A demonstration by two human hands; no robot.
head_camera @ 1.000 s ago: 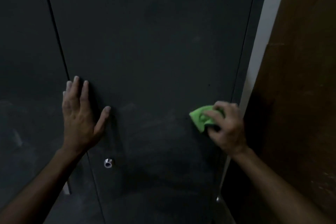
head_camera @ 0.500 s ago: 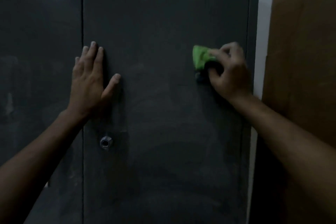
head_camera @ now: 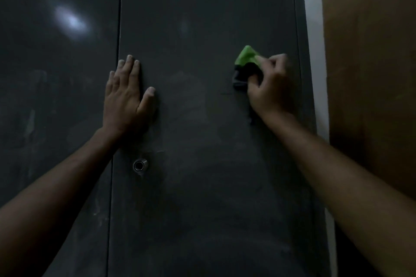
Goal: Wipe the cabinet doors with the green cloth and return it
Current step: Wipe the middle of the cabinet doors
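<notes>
1. The right hand (head_camera: pixel 269 87) grips a crumpled bright green cloth (head_camera: pixel 247 56) with curled fingers and presses it against the dark grey, flat-panel right cabinet door (head_camera: pixel 202 29), near that door's right edge.
2. The cloth protrudes above and to the left of the fingers; a darker fold (colour unclear in the dim light) sits below the green part, under the thumb.
3. The left hand (head_camera: pixel 126 96) lies flat on the same door, fingers straight and thumb spread, just right of the vertical seam.
4. The dark grey left cabinet door (head_camera: pixel 56 119) lies beyond the seam and carries a pale light reflection (head_camera: pixel 71 20).
5. A small round metal lock (head_camera: pixel 139 165) sits below the left wrist.
6. A brown board (head_camera: pixel 371 74) stands right of the cabinet, past a pale wall strip (head_camera: pixel 314 51).
</notes>
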